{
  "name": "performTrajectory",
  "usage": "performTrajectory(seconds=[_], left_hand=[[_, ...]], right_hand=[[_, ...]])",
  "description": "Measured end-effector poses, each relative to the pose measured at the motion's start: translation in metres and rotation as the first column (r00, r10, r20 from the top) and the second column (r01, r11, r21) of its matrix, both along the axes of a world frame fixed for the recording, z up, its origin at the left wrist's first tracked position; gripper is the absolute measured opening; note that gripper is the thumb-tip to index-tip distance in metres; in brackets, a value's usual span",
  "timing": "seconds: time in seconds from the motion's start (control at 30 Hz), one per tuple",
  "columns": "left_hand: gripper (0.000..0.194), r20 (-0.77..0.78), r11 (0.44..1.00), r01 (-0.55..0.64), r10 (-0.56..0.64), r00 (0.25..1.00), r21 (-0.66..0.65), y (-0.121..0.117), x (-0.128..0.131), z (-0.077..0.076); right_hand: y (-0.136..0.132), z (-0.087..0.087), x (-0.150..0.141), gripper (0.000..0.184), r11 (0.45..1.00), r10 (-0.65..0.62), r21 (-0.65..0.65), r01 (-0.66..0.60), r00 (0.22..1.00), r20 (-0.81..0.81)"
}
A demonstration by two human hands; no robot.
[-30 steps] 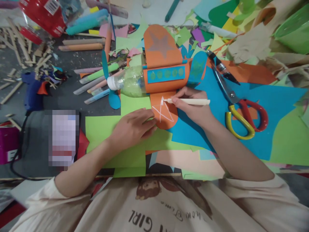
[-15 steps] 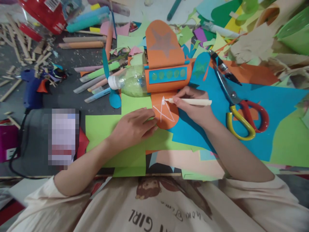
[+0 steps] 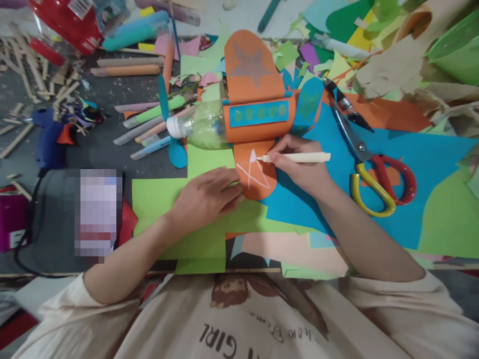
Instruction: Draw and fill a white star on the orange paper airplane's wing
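Below the orange-wrapped clear plastic bottle (image 3: 208, 125), the loosely curled left hand (image 3: 206, 197) apparently touches the rounded orange paper wing (image 3: 257, 175), its grip unclear; the right hand (image 3: 305, 168) pinches a slim cream marker (image 3: 307, 157), tip against the wing.

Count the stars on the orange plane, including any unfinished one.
3: a grey star on the far wing, a green star on the blue tail piece, and an unfinished white star on the near wing. Others may be hidden underneath.

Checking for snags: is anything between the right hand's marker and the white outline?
Nothing visible: the marker has its tip at the white outline's upper part. The left hand lies by the near wing's left edge, off to the side.
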State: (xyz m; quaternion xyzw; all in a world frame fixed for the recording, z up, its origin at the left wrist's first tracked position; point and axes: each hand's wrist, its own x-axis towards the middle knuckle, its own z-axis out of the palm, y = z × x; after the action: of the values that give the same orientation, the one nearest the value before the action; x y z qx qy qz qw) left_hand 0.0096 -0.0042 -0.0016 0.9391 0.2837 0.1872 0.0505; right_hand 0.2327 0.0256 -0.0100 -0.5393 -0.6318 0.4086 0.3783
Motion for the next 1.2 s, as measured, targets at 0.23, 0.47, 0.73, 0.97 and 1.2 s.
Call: performTrajectory(seconds=[0.23,0.47,0.73,0.97,1.2], left_hand=[[0.026,0.004,1.0,0.005,-0.005,1.0,0.014,0.0,0.0,0.0],[0.026,-0.011,1.0,-0.004,0.004,1.0,0.002,-0.001,-0.001,0.0],[0.028,-0.003,1.0,-0.012,0.012,1.0,0.023,-0.001,0.001,-0.001],[0.027,-0.02,1.0,-0.005,0.005,1.0,0.018,0.0,0.001,0.001],[0.026,-0.015,1.0,0.003,-0.003,1.0,0.028,-0.001,0.001,0.002]], right_hand=[[0.001,-0.003,0.0,0.015,1.0,0.013,0.024,-0.012,0.999,-0.048],[-0.002,-0.003,0.001,0.017,0.993,-0.106,0.036,0.108,0.992,-0.068],[-0.017,0.005,-0.021,0.007,0.995,0.078,-0.054,-0.082,0.993,-0.087],[-0.016,0.005,-0.023,0.008,0.991,0.09,-0.096,-0.099,0.992,-0.092],[-0.015,0.007,-0.018,0.008,0.995,0.047,-0.092,-0.05,0.998,-0.031]])
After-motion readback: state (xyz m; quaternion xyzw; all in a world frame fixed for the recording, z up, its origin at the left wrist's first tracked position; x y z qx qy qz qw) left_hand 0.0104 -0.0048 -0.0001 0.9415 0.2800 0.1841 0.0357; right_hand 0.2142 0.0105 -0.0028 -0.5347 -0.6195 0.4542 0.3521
